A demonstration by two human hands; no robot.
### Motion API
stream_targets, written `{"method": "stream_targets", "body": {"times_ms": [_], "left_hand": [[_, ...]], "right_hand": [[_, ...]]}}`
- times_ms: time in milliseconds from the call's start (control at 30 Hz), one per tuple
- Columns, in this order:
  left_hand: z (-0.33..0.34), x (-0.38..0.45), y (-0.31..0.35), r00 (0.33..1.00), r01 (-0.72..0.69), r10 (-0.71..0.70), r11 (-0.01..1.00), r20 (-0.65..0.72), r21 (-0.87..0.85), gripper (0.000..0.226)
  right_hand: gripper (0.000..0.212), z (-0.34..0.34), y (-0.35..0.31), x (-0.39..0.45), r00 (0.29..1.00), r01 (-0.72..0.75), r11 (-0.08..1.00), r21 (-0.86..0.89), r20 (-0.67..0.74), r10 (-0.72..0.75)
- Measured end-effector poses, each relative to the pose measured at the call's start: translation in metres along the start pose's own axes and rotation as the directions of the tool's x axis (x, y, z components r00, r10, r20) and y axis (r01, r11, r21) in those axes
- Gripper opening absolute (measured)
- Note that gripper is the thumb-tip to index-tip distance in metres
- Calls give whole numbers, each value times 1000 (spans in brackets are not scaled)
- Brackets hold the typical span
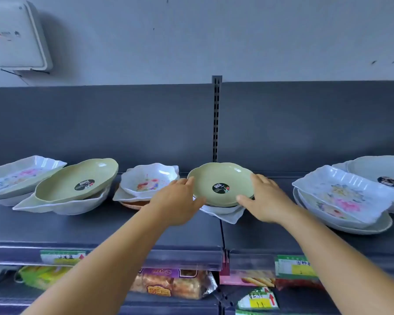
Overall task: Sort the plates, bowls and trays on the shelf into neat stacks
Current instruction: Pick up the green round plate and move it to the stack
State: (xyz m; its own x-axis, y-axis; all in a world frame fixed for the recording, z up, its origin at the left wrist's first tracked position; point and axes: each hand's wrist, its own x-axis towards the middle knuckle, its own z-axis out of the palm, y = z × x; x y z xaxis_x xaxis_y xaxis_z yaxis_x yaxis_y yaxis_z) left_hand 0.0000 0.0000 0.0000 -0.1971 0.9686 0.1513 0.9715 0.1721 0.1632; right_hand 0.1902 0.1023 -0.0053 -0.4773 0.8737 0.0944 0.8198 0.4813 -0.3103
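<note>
Now green plate [221,183] between left hand [178,201], right hand [264,198].

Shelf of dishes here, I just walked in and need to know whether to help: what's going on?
A person is tidying mixed dishes on a dark shelf. Both hands are on the round green plate in the middle: the left hand holds its left rim, the right hand its right rim. The plate sits on top of a white dish. Loose, uneven piles remain on either side, including a green oval dish to the left and a flowered white tray to the right.
</note>
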Motion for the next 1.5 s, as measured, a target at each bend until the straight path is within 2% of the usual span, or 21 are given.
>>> {"method": "stream_targets", "body": {"times_ms": [133,400,600,833,967,1033,1100,1167,1300,1400,1500], "left_hand": [[17,19,-1,996,77,-77,997,38,-3,59],[35,43,-1,985,160,-168,975,-40,-154,55],[35,50,-4,973,168,-215,908,-84,-385,48],[12,42,-6,925,124,-295,828,-238,-547,16],[1,32,-21,898,168,-377,771,-227,-614,11],[-3,26,-32,862,198,-457,703,-220,-683,3],[-9,17,-44,815,206,-543,599,-204,-773,14],[-17,6,-55,783,189,-584,555,-217,-810,19],[-31,-14,-83,717,190,-632,583,-294,-790,26],[-39,-28,-113,666,231,-675,592,-318,-772,33],[-48,-42,-144,612,313,-703,636,-363,-705,24]], "right_hand": [[61,7,6,11,995,-93,993,72,-29,96],[45,21,4,28,958,-264,933,245,-44,283],[32,27,2,34,939,-255,893,371,-124,320],[11,13,-8,33,930,-63,858,509,-282,236],[25,8,-25,32,940,35,795,606,-291,180],[28,6,-38,32,947,78,764,640,-288,144],[34,5,-52,34,952,124,731,671,-289,104],[39,6,-68,37,957,162,702,694,-284,60],[38,13,-103,45,968,209,654,727,-247,-35],[21,23,-133,48,972,229,633,740,-206,-112],[10,34,-163,50,967,253,608,753,-168,-194]]}}
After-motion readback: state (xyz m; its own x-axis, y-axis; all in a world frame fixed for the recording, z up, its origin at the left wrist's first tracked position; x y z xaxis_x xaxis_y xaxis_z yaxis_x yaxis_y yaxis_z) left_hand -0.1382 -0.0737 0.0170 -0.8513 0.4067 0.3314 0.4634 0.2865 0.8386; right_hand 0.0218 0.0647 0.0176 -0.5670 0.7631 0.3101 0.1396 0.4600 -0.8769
